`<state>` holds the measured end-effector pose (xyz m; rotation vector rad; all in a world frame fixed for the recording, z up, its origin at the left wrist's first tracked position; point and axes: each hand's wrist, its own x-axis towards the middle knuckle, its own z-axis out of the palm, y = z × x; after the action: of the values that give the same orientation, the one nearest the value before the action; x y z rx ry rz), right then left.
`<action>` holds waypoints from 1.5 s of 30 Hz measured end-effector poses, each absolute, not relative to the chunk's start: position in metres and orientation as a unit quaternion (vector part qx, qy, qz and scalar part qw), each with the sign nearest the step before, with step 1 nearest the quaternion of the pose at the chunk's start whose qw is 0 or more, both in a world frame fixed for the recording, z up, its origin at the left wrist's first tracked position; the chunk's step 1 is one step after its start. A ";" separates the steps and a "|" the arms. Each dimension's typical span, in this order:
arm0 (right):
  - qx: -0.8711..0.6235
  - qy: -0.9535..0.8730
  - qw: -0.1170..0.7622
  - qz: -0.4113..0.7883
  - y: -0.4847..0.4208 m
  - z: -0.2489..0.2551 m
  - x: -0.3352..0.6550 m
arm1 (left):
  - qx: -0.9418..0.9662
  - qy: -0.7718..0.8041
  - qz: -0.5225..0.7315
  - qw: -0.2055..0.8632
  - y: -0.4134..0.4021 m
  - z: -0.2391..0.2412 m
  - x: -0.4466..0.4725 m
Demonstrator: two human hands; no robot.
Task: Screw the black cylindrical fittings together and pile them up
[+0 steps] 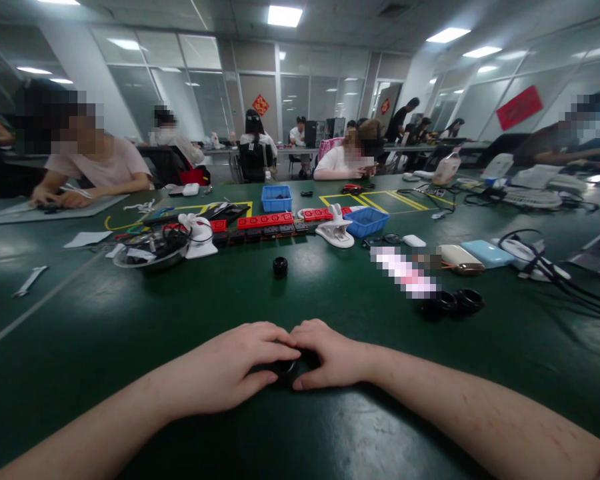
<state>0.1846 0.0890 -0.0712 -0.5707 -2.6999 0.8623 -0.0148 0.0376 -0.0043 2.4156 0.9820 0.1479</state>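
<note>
Both of my hands rest together on the green table (130,313) near its front edge. My left hand (230,367) and my right hand (330,357) are curled around a small black round part (286,371). Only a sliver of it shows between the thumbs and fingers. The fingertips of the two hands touch above it. A similar small black cylinder (280,267) stands alone farther back on the table. Two more black ring-shaped parts (453,303) lie to the right.
A row of red and black blocks (265,223), two blue bins (276,198) (366,221), a white clamp-like tool (336,230) and a metal bowl (150,250) sit mid-table. Cables (555,273) and phones lie at the right, a wrench (29,280) at the left. Several people sit around.
</note>
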 end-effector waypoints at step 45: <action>-0.194 -0.928 0.106 0.300 0.090 -0.068 0.185 | 0.887 0.365 0.043 0.279 0.037 -0.004 -0.015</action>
<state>0.1854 0.0902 -0.0676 -0.5729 -2.7334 0.8824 -0.0146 0.0374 -0.0041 2.3796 0.9804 0.1166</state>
